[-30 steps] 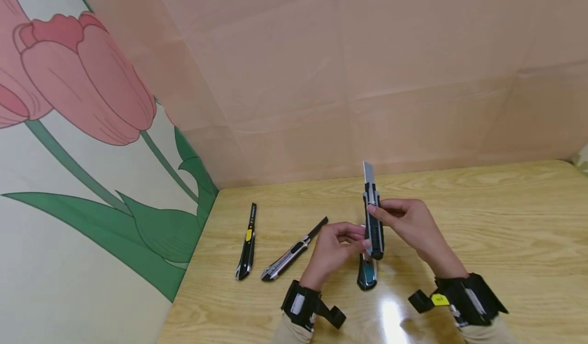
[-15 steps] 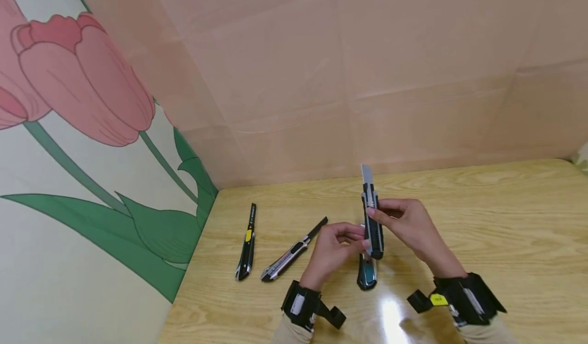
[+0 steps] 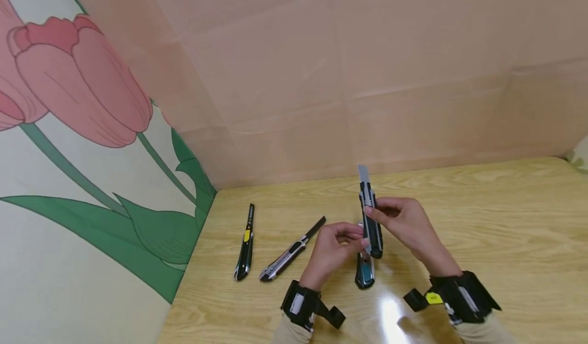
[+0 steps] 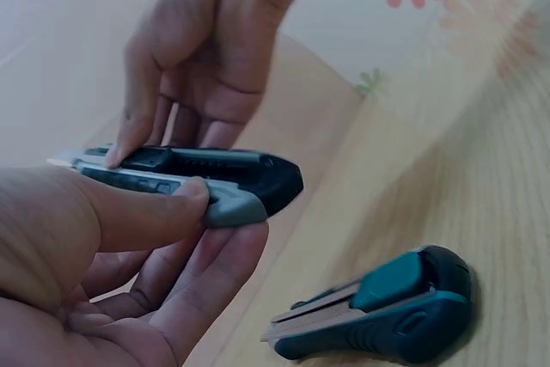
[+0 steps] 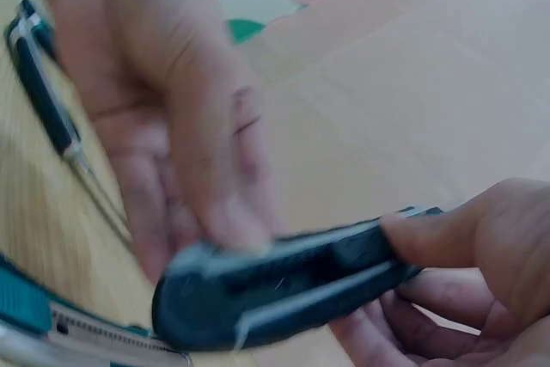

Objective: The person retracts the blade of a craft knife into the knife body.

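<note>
Both my hands hold one black and grey utility knife [image 3: 374, 229] above the table, its wide blade [image 3: 363, 173] out and pointing up and away. My left hand [image 3: 333, 252] pinches the butt end between thumb and fingers. Higher on the handle, near the slider, my right hand [image 3: 411, 229] grips it, with the thumb [image 5: 447, 234] on the handle's face. Beneath them a teal and black utility knife [image 4: 404, 311] lies on the table, partly hidden in the head view.
A silver and black cutter [image 3: 284, 263] lies slanted left of my left hand. Farther left is a slim black cutter with a yellow slider [image 3: 247, 235]. The wooden table [image 3: 505, 231] meets a pinkish covered wall [image 3: 413, 78] behind and a tulip-patterned panel [image 3: 92, 78] at left.
The held utility knife has tipped slightly to the left, and my right hand has shifted a little left with it. My left hand keeps its place; the knives on the table lie unchanged.
</note>
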The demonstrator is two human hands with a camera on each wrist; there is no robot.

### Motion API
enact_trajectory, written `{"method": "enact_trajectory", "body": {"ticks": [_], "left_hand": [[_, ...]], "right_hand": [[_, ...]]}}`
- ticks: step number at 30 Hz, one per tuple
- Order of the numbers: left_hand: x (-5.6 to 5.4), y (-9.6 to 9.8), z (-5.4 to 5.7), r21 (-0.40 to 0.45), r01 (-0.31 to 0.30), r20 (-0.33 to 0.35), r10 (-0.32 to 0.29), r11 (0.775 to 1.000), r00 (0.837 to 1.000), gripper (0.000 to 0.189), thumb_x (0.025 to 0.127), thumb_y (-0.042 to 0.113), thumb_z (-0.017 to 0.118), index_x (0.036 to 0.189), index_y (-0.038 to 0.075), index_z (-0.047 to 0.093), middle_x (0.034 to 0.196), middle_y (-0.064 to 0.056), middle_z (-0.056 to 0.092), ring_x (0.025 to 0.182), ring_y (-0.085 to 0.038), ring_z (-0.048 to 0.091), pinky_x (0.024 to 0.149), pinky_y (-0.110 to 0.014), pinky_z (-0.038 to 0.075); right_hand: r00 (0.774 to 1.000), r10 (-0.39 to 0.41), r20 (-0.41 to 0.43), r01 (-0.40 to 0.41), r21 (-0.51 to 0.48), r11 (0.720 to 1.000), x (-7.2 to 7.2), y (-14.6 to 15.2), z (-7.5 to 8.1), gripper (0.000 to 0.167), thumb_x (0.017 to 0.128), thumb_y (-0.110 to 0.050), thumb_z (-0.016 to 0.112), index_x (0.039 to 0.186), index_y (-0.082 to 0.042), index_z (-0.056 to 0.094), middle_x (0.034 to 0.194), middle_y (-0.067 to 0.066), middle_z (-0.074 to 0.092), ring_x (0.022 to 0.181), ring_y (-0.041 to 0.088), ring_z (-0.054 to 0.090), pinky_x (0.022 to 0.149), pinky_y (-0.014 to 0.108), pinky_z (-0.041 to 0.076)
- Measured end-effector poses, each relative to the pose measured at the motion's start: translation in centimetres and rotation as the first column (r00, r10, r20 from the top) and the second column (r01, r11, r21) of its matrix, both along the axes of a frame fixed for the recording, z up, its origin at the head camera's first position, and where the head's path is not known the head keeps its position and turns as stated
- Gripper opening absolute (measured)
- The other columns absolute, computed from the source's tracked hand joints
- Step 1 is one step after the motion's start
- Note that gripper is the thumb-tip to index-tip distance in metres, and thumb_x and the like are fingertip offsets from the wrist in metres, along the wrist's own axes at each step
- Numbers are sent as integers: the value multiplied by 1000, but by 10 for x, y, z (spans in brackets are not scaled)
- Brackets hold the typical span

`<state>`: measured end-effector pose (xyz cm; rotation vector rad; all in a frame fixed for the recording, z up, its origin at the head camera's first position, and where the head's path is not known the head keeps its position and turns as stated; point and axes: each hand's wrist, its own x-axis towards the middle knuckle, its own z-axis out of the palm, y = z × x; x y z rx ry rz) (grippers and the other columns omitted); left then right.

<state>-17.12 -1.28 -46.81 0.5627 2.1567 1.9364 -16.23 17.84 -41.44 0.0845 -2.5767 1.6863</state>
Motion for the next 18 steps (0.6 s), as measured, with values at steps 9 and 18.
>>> {"method": "enact_trajectory", "body": {"ticks": [9, 18], "left_hand": [[-2, -3, 5, 11, -23, -58, 24, 1000, 998, 18, 83, 12, 78, 100, 15, 74, 90, -1, 71, 81, -13, 69, 71, -28, 56], [-2, -5, 5, 8, -24, -33, 24, 1000, 999, 16, 82, 12, 79, 97, 13, 74, 88, -4, 72, 77, -14, 69, 65, -26, 55]], "right_hand": [[997, -19, 77, 16, 37, 999, -2, 0, 1, 57, 88, -60, 61, 112, -9, 70, 110, 11, 69, 103, 29, 63, 88, 51, 47], [1000, 1, 3, -1, 5, 1000, -3, -5, -3, 44, 91, -49, 64, 107, -9, 72, 104, 8, 71, 97, 22, 65, 87, 41, 48]]}}
